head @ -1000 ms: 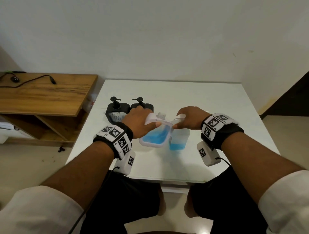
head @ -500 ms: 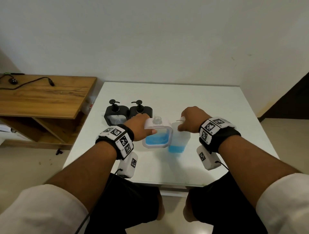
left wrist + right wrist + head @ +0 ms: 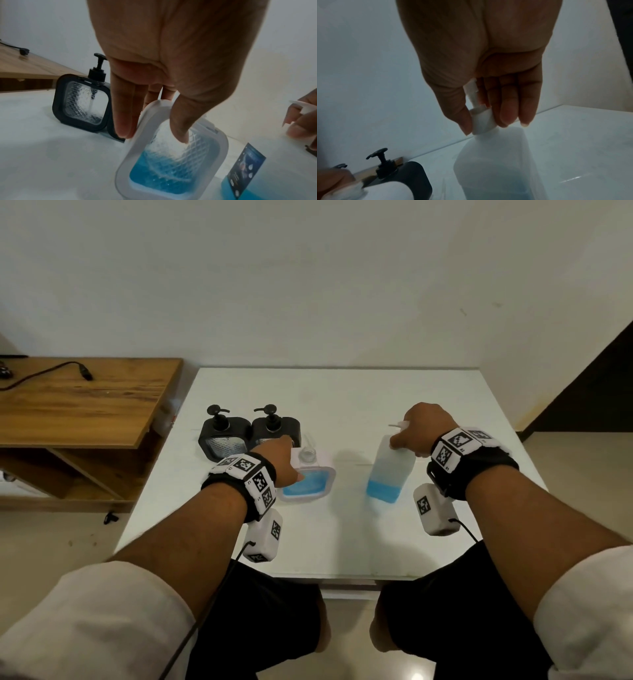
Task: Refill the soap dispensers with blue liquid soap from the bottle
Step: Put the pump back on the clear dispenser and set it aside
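1. Head view: a white table was seen from above, with both forearms reaching over its near edge.
2. The white dispenser, its neck uncapped and blue soap filling its lower part, was gripped at its left upper corner by the left hand; in the left wrist view the thumb was pressed on the front window and the fingers were curled behind the frame.
3. The bottle, upright and holding blue soap only at its bottom, was stood well to the right of the white dispenser, apart from it.
4. The bottle's white pump collar was pinched between thumb and fingertips of the right hand.
5. Two black dispensers, pumps fitted, were stood side by side behind the left hand.
6. A wooden desk with a black cable was seen to the left.
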Action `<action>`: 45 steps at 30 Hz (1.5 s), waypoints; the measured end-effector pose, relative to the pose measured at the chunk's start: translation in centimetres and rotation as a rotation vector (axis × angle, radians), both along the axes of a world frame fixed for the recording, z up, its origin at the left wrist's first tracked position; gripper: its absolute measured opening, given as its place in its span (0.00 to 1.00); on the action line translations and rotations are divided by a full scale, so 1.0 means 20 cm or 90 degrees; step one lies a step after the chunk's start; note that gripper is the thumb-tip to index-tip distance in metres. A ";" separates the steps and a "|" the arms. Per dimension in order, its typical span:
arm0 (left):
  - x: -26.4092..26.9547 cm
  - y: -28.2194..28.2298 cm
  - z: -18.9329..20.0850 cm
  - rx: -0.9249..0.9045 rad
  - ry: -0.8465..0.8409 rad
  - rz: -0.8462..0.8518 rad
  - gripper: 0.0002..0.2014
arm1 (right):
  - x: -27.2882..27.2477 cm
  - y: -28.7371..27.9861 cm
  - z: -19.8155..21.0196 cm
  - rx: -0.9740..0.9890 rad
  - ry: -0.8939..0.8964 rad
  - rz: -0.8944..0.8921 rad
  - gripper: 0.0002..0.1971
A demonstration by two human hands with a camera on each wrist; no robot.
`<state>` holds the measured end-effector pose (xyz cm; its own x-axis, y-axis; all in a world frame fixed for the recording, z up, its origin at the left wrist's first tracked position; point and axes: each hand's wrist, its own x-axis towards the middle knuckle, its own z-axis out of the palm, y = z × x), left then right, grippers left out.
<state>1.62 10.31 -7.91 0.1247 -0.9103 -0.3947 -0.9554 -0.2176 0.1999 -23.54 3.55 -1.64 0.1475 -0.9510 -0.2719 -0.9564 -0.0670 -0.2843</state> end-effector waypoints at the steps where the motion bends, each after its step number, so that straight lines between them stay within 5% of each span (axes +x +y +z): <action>1: 0.01 0.00 -0.01 0.009 -0.009 0.002 0.29 | 0.00 0.00 0.00 0.007 -0.004 -0.005 0.14; 7: 0.05 0.04 -0.05 0.030 -0.018 0.006 0.30 | 0.04 0.03 0.04 0.043 0.056 0.016 0.20; 11: 0.08 0.06 -0.03 0.022 -0.016 0.006 0.29 | 0.11 0.07 0.12 -0.037 0.116 0.038 0.25; 15: 0.11 0.07 -0.03 0.002 -0.016 0.011 0.28 | 0.27 0.15 0.17 -0.140 -0.015 0.106 0.18; 25: 0.20 0.12 -0.05 -0.053 0.036 0.038 0.26 | 0.59 0.14 -0.03 -0.049 -0.173 0.150 0.08; 33: 0.33 0.21 -0.10 -0.060 0.088 0.116 0.19 | 0.71 0.02 -0.32 0.107 -0.002 0.156 0.16; 45: 0.41 0.26 -0.17 -0.031 0.120 0.135 0.24 | 0.81 -0.09 -0.62 0.244 0.150 0.164 0.31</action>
<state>9.91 15.47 -11.23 0.2429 -0.8900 -0.3860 -0.8348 -0.3944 0.3842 -7.35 1.81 -14.12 0.2567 -0.7176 -0.6474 -0.9636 -0.2419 -0.1140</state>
